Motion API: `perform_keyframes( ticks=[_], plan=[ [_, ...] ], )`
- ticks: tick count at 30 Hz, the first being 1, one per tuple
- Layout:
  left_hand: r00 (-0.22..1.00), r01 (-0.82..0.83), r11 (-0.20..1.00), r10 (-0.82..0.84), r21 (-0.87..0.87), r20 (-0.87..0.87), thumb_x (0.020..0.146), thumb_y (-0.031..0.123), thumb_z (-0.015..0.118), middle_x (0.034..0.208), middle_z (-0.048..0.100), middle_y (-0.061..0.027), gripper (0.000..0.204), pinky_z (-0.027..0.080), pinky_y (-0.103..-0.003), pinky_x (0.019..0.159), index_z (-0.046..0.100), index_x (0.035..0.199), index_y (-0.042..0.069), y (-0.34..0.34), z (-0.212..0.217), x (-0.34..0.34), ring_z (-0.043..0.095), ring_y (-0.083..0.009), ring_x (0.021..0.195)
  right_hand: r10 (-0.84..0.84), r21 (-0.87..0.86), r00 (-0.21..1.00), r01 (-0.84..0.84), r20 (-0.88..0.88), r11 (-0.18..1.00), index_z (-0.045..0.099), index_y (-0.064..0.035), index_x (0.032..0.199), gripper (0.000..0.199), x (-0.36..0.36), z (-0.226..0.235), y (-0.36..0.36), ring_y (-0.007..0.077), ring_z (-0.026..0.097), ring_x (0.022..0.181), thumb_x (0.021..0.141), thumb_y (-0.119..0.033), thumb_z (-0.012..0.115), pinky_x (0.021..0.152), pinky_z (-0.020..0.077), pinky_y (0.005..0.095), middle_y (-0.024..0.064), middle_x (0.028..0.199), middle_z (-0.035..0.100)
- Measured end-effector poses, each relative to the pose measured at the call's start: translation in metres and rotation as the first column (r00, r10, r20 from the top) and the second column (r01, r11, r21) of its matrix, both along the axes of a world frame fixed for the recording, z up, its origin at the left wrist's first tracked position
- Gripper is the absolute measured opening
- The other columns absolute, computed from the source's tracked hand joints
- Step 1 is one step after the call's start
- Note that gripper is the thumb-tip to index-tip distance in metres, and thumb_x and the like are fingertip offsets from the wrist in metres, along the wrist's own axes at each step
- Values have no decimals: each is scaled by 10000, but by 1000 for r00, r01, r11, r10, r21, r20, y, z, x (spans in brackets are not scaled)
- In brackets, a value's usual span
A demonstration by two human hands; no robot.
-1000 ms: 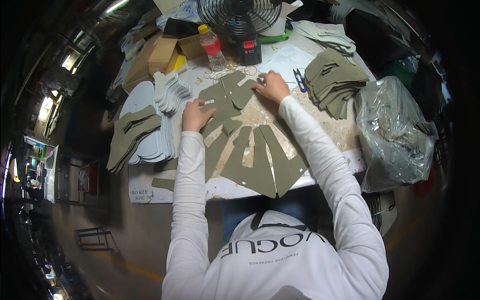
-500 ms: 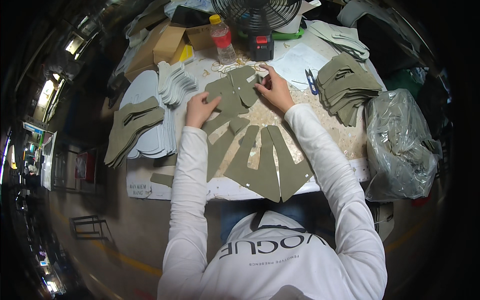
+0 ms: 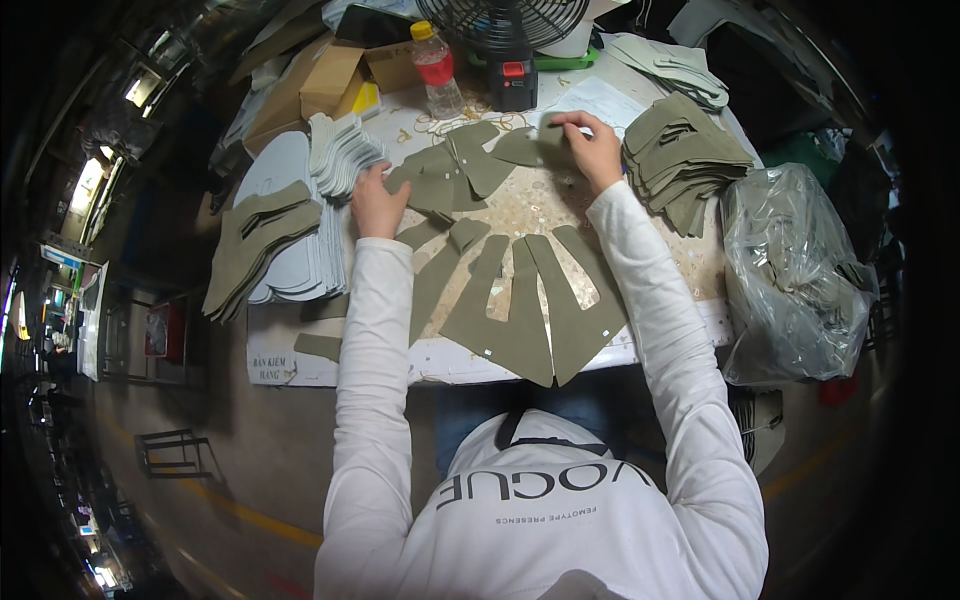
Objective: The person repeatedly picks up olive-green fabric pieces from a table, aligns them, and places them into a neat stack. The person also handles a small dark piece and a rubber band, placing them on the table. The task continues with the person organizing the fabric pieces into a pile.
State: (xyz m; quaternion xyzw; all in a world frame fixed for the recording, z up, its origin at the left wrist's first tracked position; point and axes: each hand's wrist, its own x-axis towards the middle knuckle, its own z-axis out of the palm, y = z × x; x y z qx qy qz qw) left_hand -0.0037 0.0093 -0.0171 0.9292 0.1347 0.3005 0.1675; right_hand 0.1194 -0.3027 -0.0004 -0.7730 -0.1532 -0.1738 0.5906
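Several olive-green cut fabric pieces point(image 3: 520, 300) lie fanned out on the white worktable point(image 3: 440, 362) in front of me. My left hand point(image 3: 375, 200) presses flat on the left end of an overlapping group of olive pieces point(image 3: 450, 175). My right hand point(image 3: 592, 148) pinches the edge of an olive piece point(image 3: 525, 148) at the far side of that group. Both arms wear white sleeves.
A stack of olive pieces point(image 3: 685, 160) sits to the right, another stack point(image 3: 255, 245) with pale grey pieces point(image 3: 340, 155) to the left. At the back stand a plastic bottle point(image 3: 437, 70), a fan point(image 3: 505, 25), cardboard boxes point(image 3: 330, 75). A filled clear plastic bag point(image 3: 790, 275) hangs at the right.
My right hand has moved up and taken hold of the far olive piece. My left hand stays pressed on the group of pieces. The view shifted slightly.
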Motion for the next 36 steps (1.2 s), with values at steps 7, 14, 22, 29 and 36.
perform_keyframes(
  ticks=[7, 14, 22, 29, 36],
  plan=[
    [999, 18, 997, -22, -78, -46, 686, 226, 817, 981, 646, -118, 342, 512, -399, 805, 714, 979, 81, -3, 2, -2, 638, -303, 942, 19, -268, 988, -61, -156, 962, 749, -111, 1010, 204, -19, -14, -33, 234, 703, 809, 827, -189, 704, 744, 547, 329, 115, 952, 721],
    [995, -86, 994, 89, 69, -37, 693, 233, 822, 993, 667, -97, 298, 526, -410, 780, 741, 962, 136, -11, 10, -6, 655, -319, 906, 113, -219, 993, -100, 44, 971, 732, -107, 1083, 293, -44, 19, -29, 202, 684, 805, 791, -102, 715, 767, 548, 302, 98, 1007, 691],
    [951, -244, 966, 255, 81, -177, 726, 345, 789, 924, 735, -108, 312, 550, -412, 766, 766, 995, 188, -20, 16, -5, 695, -322, 864, 465, 212, 855, -422, -230, 881, 673, -15, 1187, 284, -145, 87, -73, 57, 583, 920, 908, -45, 633, 784, 454, 201, 8, 1116, 628],
    [994, -108, 994, 107, -34, -30, 721, 350, 783, 845, 730, -81, 317, 547, -382, 735, 751, 950, 134, -14, 8, 1, 706, -266, 797, 677, 401, 678, -557, -287, 727, 630, -1, 1251, 370, -199, 78, -46, 50, 575, 917, 881, 12, 636, 826, 454, 202, 31, 1205, 553],
    [981, 16, 959, -71, -284, -183, 722, 283, 812, 929, 731, -116, 403, 531, -362, 739, 690, 1059, 97, 1, 18, -1, 701, -258, 807, 498, -24, 688, -598, -527, 801, 624, -21, 1253, 391, -229, 15, -38, 104, 609, 926, 867, 41, 617, 826, 506, 234, 49, 1117, 588]
  ],
)
